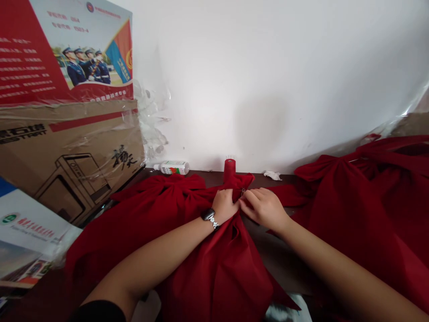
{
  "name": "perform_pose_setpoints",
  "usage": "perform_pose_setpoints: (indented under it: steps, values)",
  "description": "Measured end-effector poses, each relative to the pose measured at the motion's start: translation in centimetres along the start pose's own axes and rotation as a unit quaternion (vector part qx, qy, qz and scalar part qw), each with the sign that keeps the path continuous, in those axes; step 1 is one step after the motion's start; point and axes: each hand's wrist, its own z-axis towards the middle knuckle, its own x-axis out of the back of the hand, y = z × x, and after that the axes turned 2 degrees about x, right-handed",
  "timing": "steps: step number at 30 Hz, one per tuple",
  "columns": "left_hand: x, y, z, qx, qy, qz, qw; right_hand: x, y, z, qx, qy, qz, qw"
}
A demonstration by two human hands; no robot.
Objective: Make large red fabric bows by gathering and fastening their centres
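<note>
Gathered red cloth hangs down over the front of the dark table. My left hand, with a watch at its wrist, is closed around the bunched part of this cloth. Close beside it my right hand has its thumb and fingers pinched together at the gather. Something small and shiny shows by its fingertips, too small to name. Just behind the hands stands a spool of red thread, with thin pins or needles sticking up from its top.
A white bottle lies on its side near the wall. Crumpled white tissue is behind my right hand. More red cloth lies gathered at the right. A cardboard box and a printed board stand at the left.
</note>
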Motion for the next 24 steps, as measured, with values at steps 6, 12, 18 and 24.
perform_pose_setpoints:
  steps: [6, 12, 18, 24]
  values:
    - [0.0, 0.1, -0.2, -0.016, 0.013, 0.033, 0.999, -0.7, -0.6, -0.3, -0.186, -0.032, 0.213, 0.959]
    - [0.1, 0.2, -0.2, -0.02, 0.019, 0.053, 0.998, -1.4, -1.4, -0.3, -0.288, -0.008, 0.375, 0.881]
    - [0.0, 0.1, -0.2, -0.025, 0.034, 0.037, 0.998, -1.5, -1.6, -0.1, -0.322, 0.01, 0.426, 0.846]
    - [-0.1, 0.1, -0.2, -0.034, 0.04, 0.038, 0.998, -1.1, -1.7, 0.1, -0.34, 0.013, 0.418, 0.842]
